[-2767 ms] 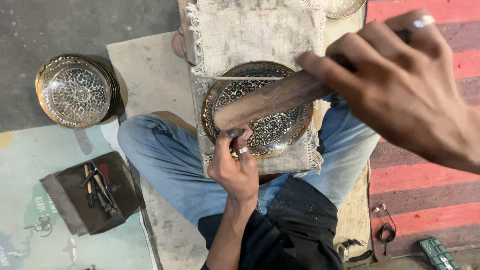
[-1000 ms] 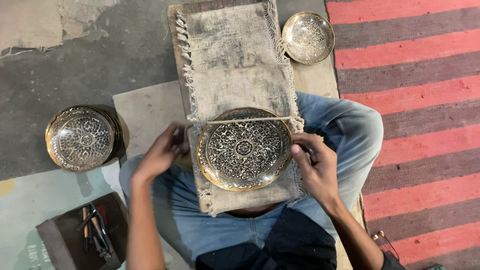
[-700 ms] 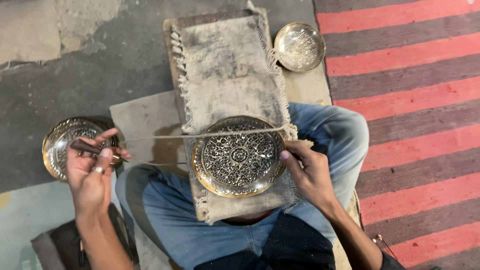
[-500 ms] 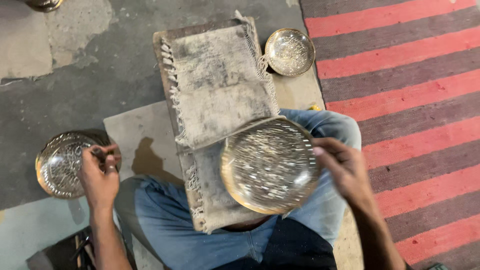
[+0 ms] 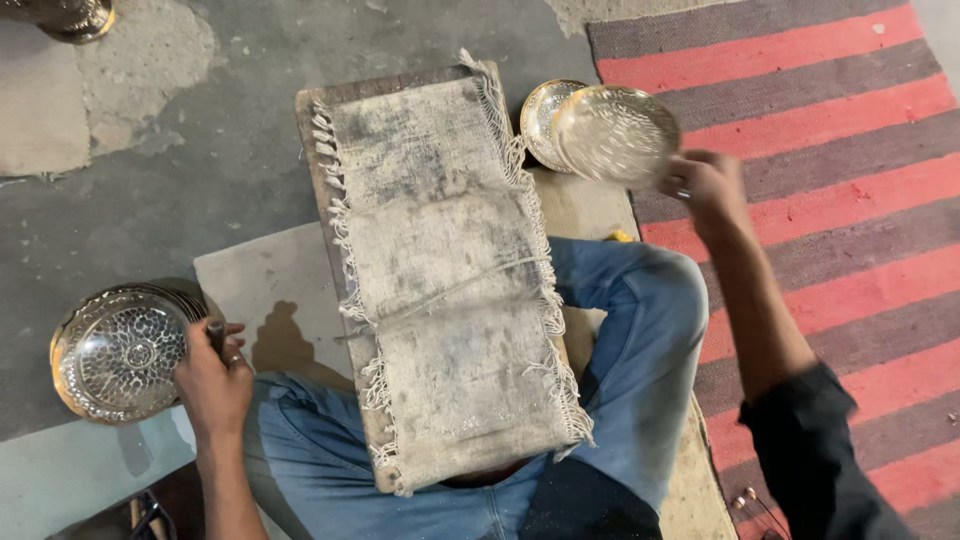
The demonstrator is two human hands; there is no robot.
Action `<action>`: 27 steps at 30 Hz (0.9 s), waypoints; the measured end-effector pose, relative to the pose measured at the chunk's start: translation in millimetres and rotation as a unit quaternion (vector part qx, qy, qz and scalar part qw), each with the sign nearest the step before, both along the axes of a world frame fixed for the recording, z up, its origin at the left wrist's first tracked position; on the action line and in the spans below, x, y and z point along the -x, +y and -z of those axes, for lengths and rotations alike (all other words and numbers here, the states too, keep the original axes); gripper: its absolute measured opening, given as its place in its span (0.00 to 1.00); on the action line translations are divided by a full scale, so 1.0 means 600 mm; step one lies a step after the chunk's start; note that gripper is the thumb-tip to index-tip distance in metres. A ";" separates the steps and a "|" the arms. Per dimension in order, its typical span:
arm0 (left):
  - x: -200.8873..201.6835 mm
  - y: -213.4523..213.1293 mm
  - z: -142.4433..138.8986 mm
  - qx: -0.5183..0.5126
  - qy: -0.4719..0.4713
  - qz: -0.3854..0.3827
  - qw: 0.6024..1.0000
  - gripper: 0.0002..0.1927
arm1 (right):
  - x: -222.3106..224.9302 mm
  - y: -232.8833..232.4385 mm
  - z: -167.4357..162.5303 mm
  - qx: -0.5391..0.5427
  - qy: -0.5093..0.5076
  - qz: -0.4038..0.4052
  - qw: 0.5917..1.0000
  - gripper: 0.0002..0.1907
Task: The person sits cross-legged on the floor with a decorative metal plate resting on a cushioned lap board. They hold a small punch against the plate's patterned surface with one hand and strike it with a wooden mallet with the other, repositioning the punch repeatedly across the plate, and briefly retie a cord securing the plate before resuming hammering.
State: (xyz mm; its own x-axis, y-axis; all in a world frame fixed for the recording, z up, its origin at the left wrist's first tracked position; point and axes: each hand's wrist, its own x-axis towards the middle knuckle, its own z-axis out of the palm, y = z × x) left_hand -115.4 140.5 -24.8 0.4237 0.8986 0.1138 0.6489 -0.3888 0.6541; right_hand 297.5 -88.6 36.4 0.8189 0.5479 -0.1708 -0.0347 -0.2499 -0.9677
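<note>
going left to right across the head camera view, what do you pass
Patterned metal plate → left hand → cloth-covered board → shiny plate held up by right hand → striped rug.

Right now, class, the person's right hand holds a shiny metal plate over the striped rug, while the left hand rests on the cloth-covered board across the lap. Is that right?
One thing is wrong. In the head view the left hand is not on the cloth-covered board; it grips a small dark tool beside the patterned plate on the floor. The right hand does hold the shiny metal plate by the striped rug.

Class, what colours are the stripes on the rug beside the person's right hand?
Red and grey-brown stripes on the rug, clearest in the head view.
</note>
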 end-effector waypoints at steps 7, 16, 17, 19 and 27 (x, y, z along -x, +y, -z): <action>-0.003 -0.005 -0.015 -0.030 0.024 -0.003 0.999 0.17 | -0.026 0.114 0.070 -0.088 0.174 0.073 0.978 0.04; 0.008 0.001 -0.005 -0.075 0.000 -0.043 0.996 0.11 | -0.031 0.084 0.097 -0.026 0.091 0.035 0.995 0.13; 0.016 0.007 0.002 -0.109 -0.020 -0.052 0.992 0.10 | -0.031 0.077 0.089 0.016 0.075 0.038 0.996 0.13; 0.044 0.025 0.014 -0.175 -0.053 -0.068 0.981 0.10 | -0.023 0.065 0.081 0.104 0.015 0.018 0.994 0.14; 0.161 0.147 0.046 -0.068 0.183 -0.327 0.924 0.17 | 0.029 0.018 0.042 0.206 -0.163 -0.126 0.957 0.13</action>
State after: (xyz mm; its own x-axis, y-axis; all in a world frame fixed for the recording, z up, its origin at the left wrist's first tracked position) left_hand -212.0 228.7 -52.3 -0.1732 0.9641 0.2014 0.9428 0.1032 0.3171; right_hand 279.9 -77.7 11.4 0.7165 0.6758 -0.1728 0.3638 -0.5734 -0.7341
